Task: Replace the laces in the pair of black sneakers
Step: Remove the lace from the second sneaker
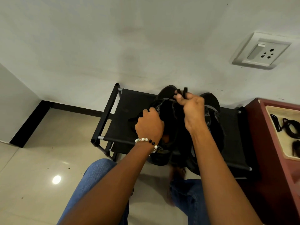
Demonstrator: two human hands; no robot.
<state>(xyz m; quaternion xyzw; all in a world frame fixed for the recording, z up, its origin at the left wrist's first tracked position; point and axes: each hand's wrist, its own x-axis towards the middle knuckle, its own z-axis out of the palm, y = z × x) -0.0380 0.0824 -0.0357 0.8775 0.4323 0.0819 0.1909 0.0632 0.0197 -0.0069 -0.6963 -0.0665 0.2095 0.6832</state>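
My left hand (148,125) curled gripping the near black sneaker (167,114) on the fabric-topped metal shoe rack (129,101), my right hand (190,105) pinching a flat black lace (185,91) above it, second matte sneaker (212,101) just beside, coiled laces (290,127) in a pale tray (279,135)

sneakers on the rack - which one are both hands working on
The left sneaker: the left hand grips its side and the right hand pinches a lace above it. The right sneaker sits untouched behind.

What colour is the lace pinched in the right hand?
Black, like the sneaker; the lace sticks up from the right hand in the head view.
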